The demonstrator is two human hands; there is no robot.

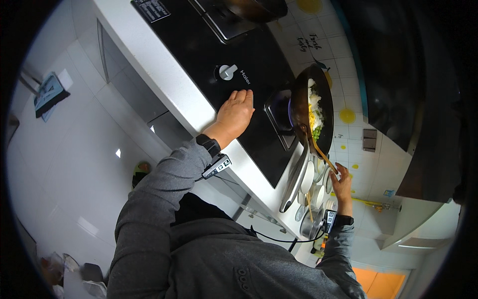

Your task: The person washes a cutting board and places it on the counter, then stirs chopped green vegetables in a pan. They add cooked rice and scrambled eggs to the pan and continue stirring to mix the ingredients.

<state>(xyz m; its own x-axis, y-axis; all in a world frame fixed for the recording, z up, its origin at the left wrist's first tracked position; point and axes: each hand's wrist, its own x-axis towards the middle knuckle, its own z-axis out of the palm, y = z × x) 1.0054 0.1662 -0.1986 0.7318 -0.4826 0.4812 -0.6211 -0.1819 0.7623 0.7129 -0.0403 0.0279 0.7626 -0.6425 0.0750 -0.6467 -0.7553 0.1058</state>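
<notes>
My right hand (341, 184) grips the end of a wooden cooking utensil (324, 155), whose other end slopes into a dark wok (301, 101). Inside the wok lie white rice (314, 102), yellow pieces like egg (312, 119) and chopped green vegetable (317, 133). The wok sits over a gas burner (280, 119), where a bluish-purple flame shows. Its long metal handle (297, 183) points back towards my body. My left hand (236, 112) lies over the front of the black Haier gas hob (257, 149), fingers together; whatever is under the palm is hidden.
A silver knob (227, 71) and a second pan (257, 9) are farther along the hob. Bowls (307, 175), a chopstick (309, 207) and a metal pot (312, 222) crowd the counter beside the wok handle. The range hood (403, 93) overhangs. Black cables hang from both wrist devices.
</notes>
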